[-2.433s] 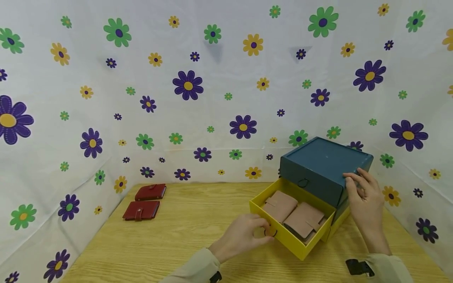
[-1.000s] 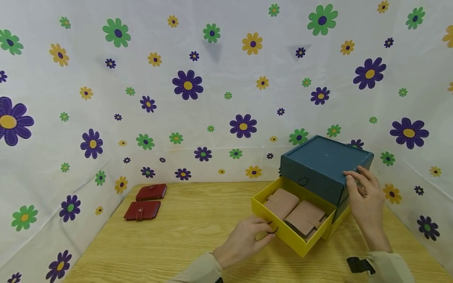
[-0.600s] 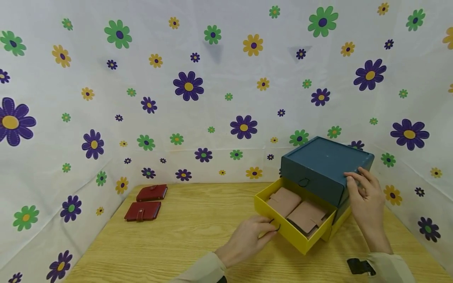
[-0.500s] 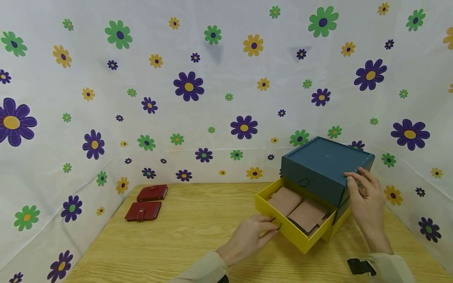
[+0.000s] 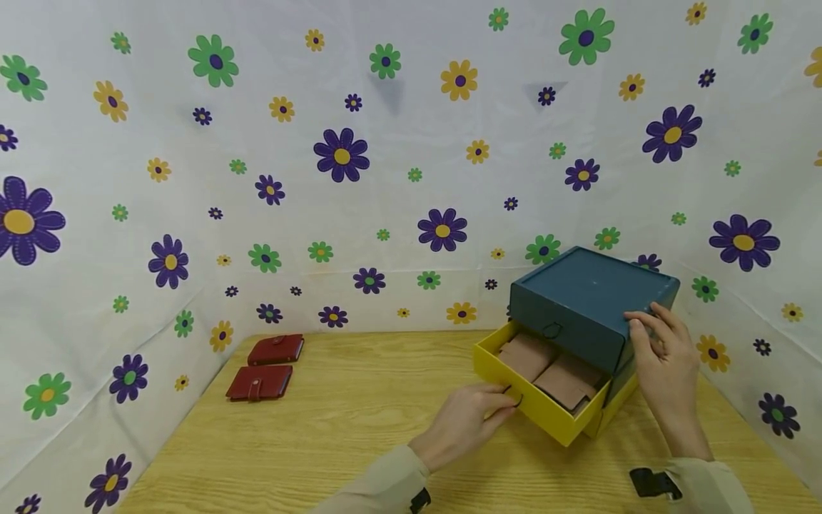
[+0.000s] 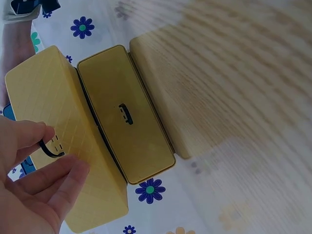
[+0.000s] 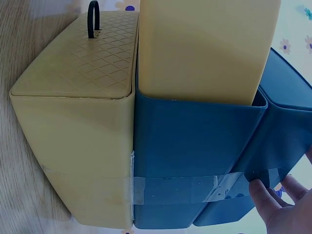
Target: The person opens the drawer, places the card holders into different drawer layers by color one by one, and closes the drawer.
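Observation:
A yellow drawer (image 5: 546, 407) stands partly out of a drawer stack with a blue top (image 5: 594, 285). Two pinkish-tan strap-closed notebooks lie in it side by side, the left one (image 5: 526, 355) and the right one (image 5: 570, 380), their rear parts hidden under the top unit. At the drawer's front my left hand (image 5: 457, 428) pinches the black pull loop (image 6: 48, 150), fingertips against the front panel in the left wrist view. My right hand (image 5: 668, 378) rests thumb and fingers on the stack's upper right edge, as the right wrist view (image 7: 287, 209) also shows.
Two red strap-closed notebooks, a rear one (image 5: 276, 350) and a front one (image 5: 259, 383), lie at the table's left. Under the open drawer sits a closed yellow drawer (image 6: 126, 114) with its own loop. Clear tape (image 7: 190, 189) crosses the stack's side. Flowered cloth surrounds the wooden table (image 5: 359, 400).
The yellow drawer has slid back into the stack, covering more of the tan notebooks. My left hand has moved with it, rightward and away from me. The right hand stays in place.

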Demonstrator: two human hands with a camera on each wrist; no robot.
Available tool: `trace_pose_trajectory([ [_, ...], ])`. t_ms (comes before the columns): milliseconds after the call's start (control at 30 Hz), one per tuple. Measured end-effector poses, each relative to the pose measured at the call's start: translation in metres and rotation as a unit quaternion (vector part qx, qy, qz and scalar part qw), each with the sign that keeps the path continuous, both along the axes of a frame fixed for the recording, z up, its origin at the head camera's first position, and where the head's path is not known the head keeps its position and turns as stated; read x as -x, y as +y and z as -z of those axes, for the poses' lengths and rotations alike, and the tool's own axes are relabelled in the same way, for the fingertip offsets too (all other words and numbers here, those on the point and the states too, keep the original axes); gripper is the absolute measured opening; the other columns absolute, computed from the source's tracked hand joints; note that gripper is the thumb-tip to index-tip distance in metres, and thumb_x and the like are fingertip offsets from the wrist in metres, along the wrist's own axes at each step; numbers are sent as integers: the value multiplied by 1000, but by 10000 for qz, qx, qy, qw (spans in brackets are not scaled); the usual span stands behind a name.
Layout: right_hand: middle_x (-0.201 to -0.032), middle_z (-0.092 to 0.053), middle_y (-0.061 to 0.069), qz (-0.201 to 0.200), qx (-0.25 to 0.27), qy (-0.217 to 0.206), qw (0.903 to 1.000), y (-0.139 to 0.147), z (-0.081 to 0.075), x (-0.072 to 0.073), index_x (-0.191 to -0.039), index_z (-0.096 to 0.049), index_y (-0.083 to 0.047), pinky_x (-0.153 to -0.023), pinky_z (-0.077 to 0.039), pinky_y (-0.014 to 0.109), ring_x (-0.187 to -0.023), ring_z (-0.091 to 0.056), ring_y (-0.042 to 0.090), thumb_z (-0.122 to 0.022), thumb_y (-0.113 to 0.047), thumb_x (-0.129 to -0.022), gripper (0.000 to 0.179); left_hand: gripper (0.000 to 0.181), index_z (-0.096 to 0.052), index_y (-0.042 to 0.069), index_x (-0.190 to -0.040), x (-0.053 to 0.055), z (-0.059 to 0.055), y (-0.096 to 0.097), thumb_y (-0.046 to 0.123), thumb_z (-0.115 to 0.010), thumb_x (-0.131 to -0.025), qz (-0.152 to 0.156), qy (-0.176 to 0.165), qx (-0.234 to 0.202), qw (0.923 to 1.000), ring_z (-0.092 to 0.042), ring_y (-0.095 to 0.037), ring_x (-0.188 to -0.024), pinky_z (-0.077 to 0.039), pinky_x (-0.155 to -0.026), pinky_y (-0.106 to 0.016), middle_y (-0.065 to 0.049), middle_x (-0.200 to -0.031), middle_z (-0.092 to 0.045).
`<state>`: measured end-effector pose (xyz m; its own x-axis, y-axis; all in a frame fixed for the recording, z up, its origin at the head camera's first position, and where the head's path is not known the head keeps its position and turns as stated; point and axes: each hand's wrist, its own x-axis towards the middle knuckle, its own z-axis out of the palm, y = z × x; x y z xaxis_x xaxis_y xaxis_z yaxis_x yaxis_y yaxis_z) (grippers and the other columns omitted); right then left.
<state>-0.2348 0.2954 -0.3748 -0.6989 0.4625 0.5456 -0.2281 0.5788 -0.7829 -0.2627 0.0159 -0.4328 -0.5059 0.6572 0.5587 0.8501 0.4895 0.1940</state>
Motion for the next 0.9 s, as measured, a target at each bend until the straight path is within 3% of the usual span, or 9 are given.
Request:
trace_pose_trajectory([
  [367,-150,-44,1,-9,25,-25,10000,0,-1,0,-119,-69,-5,-108,-43,43,-138,-41,25,-51,-29,-102,34,19,-77,18,-109,8,-6,17,22,-63,-97,-107,-235,243,9994,-68,-6,-103,-53,-90,-20,3,-114,-72],
  [900,-150,-44,2,-14,50,24,10000,0,0,0,-119,-68,-4,-107,-42,49,-138,-41,25,-51,-28,-103,34,22,-74,14,-114,20,-7,30,22,-62,-97,137,-453,226,9986,-67,-12,-109,-51,-93,-20,-6,-122,-68],
])
